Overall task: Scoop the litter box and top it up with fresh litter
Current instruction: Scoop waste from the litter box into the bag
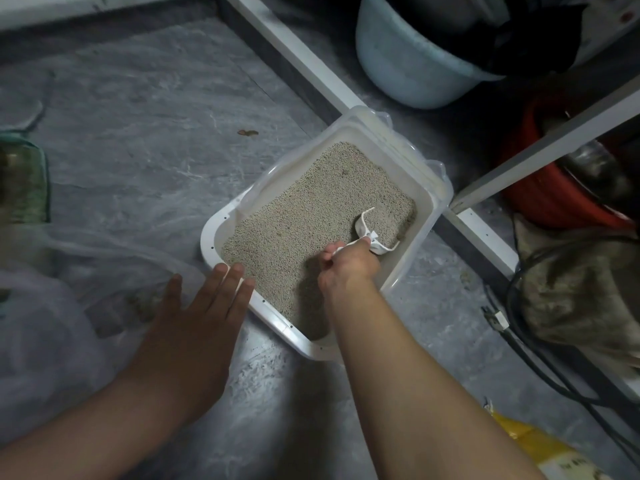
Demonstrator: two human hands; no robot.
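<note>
Here, right hand (348, 263) grips scoop (372, 233), dug into litter (304, 220) at box (213, 233) right side; left hand (204, 306) flat, fingers spread, touching box near rim.

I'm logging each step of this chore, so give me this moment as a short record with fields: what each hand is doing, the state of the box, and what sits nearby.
right hand: gripping the handle of a white scoop, its head down in the litter
left hand: open and flat, fingers on the near-left rim
litter box: white, on the grey floor, filled with beige granules
litter surface: fairly even, no clumps clearly visible
left of box: clear plastic bag
bottom right: yellow bag, partly out of frame
</note>
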